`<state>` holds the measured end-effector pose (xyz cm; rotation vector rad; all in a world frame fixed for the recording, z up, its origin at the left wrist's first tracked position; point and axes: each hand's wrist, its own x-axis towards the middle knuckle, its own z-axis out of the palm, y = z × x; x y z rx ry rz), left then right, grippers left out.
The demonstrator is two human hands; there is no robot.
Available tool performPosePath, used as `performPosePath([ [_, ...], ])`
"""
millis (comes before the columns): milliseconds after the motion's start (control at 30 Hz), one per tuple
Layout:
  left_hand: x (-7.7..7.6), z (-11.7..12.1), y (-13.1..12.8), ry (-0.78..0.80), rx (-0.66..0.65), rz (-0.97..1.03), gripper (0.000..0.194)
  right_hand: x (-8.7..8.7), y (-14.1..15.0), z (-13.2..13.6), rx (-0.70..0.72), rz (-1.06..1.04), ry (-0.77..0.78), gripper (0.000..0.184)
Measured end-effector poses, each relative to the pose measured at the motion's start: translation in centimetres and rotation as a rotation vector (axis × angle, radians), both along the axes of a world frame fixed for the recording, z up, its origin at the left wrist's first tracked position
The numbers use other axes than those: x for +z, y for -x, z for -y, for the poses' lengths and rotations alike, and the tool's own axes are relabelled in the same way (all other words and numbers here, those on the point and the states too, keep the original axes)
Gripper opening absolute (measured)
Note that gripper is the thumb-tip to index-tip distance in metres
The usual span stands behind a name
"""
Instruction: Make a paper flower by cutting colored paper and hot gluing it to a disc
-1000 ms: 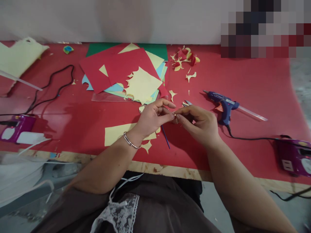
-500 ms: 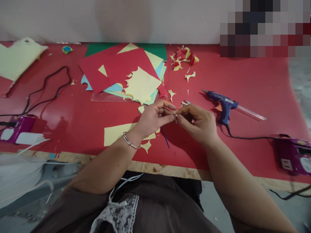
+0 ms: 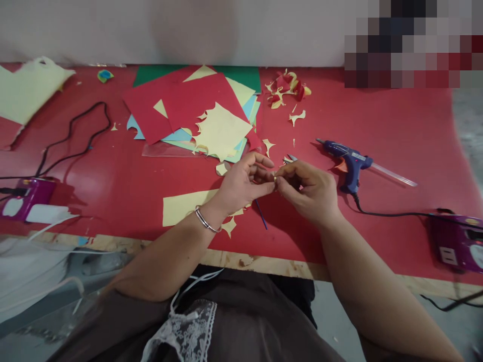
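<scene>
Thumb and fingers of my right hand [image 3: 311, 192] pinch a tiny pale yellow piece [image 3: 275, 178], probably paper, mostly hidden by the fingertips. Meeting it from the other side is my left hand [image 3: 245, 183], its thumb and curled fingers closed at the same piece. Beneath the hands a thin blue stick [image 3: 261, 215] lies on the red tabletop. Metal tips, apparently of scissors [image 3: 292, 158], show just beyond my right hand. A pale yellow paper strip [image 3: 184, 208] is partly covered by my left wrist, and small rounded paper cutouts [image 3: 222, 169] lie by that hand.
A blue glue gun [image 3: 349, 160] with a clear stick lies at right, wired to a purple power box [image 3: 458, 244]. Coloured paper sheets [image 3: 151, 113] are piled at the back, near red and yellow scraps [image 3: 287, 88]. Another purple box [image 3: 35, 198] stands at left with cables.
Both hands stay together at the small piece, with only slight finger movement. The whole view has shifted a little.
</scene>
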<state>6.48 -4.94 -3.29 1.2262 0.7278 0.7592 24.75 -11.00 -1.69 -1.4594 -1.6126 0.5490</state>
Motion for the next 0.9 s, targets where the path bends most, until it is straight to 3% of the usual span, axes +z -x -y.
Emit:
performPosePath([
  [333, 0.49, -0.04, -0.13, 0.234, -0.015, 0.116, 0.034, 0.16, 0.14, 0.16, -0.026, -0.022, 0.012, 0.010],
  [633, 0.70, 0.03, -0.22, 0.178, 0.030, 0.137, 0.029, 0.02, 0.20, 0.18, -0.042, -0.060, 0.041, 0.012],
  [900, 0.46, -0.11, -0.05, 0.136, 0.051, 0.086, 0.046, -0.40, -0.02, 0.17, -0.047, -0.074, 0.029, 0.009],
])
